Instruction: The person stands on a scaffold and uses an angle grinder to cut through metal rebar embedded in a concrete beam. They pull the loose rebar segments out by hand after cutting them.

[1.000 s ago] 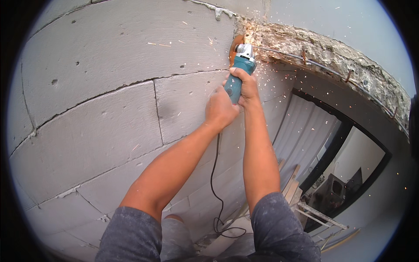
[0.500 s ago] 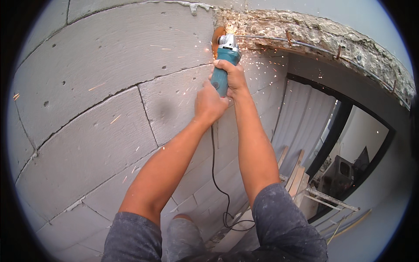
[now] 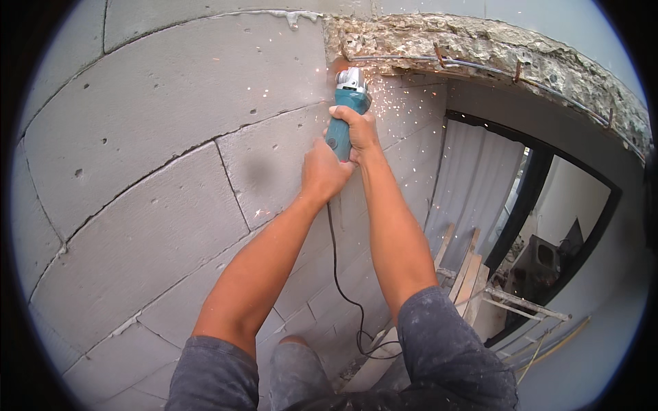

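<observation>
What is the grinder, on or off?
On: bright sparks are flying on both sides of the grinder.

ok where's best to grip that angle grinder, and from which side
Likely by the long teal body of the angle grinder, from below: that slim part points downward, away from the disc and metal head at the upper end. The left hand and right hand grip there.

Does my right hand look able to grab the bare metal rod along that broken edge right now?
Probably not as things stand: the right hand is wrapped around the teal grinder, and sparks scatter just below the metal rod.
</observation>
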Demonstrator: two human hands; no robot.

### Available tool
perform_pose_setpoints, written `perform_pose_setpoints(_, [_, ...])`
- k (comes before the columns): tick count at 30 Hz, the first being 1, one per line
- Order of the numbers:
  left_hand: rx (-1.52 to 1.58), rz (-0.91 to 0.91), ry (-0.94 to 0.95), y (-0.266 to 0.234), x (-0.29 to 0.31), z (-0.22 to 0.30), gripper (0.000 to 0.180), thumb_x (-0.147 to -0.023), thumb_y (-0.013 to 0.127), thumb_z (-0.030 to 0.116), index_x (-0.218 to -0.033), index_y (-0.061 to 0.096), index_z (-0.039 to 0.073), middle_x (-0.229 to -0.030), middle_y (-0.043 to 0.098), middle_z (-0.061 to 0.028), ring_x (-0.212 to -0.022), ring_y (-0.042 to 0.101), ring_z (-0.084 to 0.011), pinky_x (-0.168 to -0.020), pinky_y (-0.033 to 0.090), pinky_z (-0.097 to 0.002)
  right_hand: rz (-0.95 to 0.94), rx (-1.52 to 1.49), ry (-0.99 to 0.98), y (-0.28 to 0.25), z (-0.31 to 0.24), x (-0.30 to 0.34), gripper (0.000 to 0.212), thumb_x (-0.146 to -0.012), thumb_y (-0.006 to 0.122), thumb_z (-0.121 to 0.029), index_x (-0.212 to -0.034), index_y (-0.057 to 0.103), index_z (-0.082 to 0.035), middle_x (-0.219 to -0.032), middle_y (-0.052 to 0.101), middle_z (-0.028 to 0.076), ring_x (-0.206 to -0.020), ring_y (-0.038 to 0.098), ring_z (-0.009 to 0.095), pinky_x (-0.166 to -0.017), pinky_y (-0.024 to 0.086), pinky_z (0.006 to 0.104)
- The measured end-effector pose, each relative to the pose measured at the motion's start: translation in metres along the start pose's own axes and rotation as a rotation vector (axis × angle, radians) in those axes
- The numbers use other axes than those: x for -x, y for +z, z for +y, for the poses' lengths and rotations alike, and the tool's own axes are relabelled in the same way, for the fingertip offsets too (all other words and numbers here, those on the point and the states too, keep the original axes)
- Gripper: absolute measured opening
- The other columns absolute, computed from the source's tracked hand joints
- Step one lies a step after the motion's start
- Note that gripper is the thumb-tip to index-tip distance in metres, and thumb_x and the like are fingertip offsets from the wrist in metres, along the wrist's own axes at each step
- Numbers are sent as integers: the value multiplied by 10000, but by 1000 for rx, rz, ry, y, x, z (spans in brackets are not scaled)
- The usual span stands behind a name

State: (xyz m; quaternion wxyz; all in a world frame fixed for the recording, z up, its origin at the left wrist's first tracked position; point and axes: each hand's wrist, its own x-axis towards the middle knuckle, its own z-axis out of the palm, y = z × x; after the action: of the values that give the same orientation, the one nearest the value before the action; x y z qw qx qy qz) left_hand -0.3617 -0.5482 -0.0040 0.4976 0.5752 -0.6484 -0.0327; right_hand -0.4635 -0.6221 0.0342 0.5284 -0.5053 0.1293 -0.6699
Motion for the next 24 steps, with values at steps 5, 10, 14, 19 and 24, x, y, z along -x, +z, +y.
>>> perform_pose_setpoints(5, [36,-46,4,4,9,-12,685,-796,865,258,-1293,570,-108,-1133,755,-307,-1067,759,-455,-908,592,-486,-9,-3,12,-2,1,14,286,-826,835,-134,-1001,660,10,-793,680,112,-608,683,221,-559,599,380])
perform_pose_setpoints(10, [70,-28,22,0,14,-14,692,-797,853,252,-1298,557,-122,-1112,752,-313,-1047,762,-449,-911,592,-478,-47,32,-41,2,4,19,269,-836,829,-145,-981,656,2,-793,682,109,-623,696,218,-556,589,372])
perform_pose_setpoints(14, [45,-7,38,0,11,-10,708,-797,852,255,-1311,551,-130,-1105,748,-326,-1041,763,-454,-908,595,-482,-68,42,-41,1,0,14,269,-838,829,-151,-981,660,2,-794,685,108,-626,700,215,-562,591,370])
perform_pose_setpoints(19, [44,-24,8,-5,4,3,723,-796,851,256,-1332,550,-125,-1136,753,-319,-1065,765,-443,-923,596,-481,-63,22,-47,2,-9,4,283,-835,836,-159,-996,667,2,-799,692,107,-627,701,211,-574,600,360])
perform_pose_setpoints(24, [45,-2,16,-13,-3,11,722,-795,847,239,-1358,552,-104,-1150,754,-312,-1074,763,-443,-929,597,-475,-98,-10,-38,10,-16,-5,280,-842,834,-142,-1009,666,8,-807,698,110,-623,701,212,-584,609,362])
